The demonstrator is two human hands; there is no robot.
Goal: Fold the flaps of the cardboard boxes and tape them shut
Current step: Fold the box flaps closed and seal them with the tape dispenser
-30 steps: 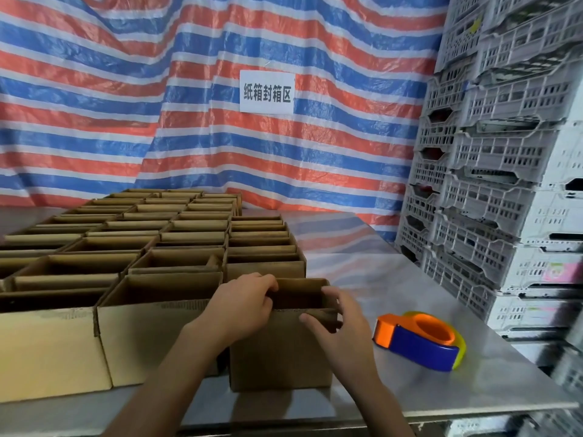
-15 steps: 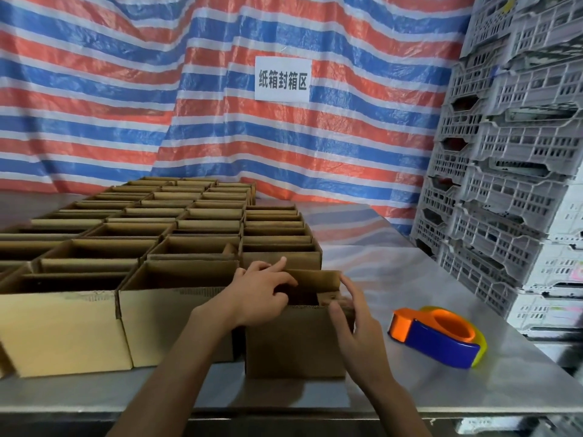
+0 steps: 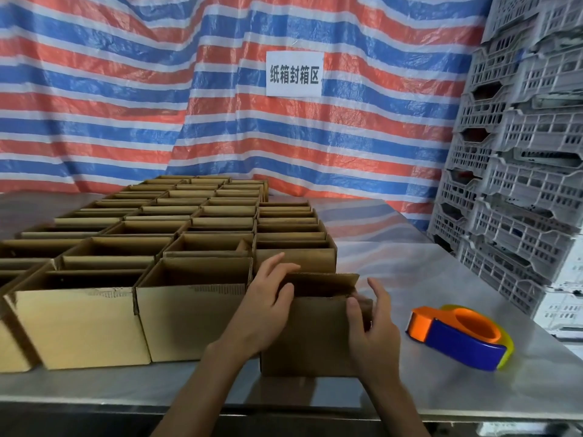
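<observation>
A striped red, white and blue tarp (image 3: 126, 105) hangs as the back wall, with a white paper sign (image 3: 293, 74) pinned to it. In front of it stands a steel table (image 3: 394, 272). On the table lies the orange and blue tape dispenser (image 3: 457, 335), untouched. Behind it and to its right rise stacked grey plastic crates (image 3: 520, 184).

The cardboard box (image 3: 309, 339) in hand stands just left of the dispenser at the table's near edge, top open and rear flap (image 3: 321, 279) upright. Further left of the dispenser and behind the box spread rows of open boxes (image 3: 189, 222), none visibly taped.

The left hand (image 3: 265, 307) lies on the box's rim on the side away from the dispenser, fingers stretched over the top. The right hand (image 3: 375, 323) is at the corner facing the dispenser, thumb on the front panel and fingers straight beside the side flap. Neither hand clamps anything, and they sit apart with the box between them.

This looks like the first folding step on this box. The box seems light and sits close to the edge, so an uneven push on one side flap could skew it or slide it toward the person. If the short flaps are not tucked under first, the long ones may spring up. The right hand must also let go to reach the dispenser, so the flaps could reopen.
</observation>
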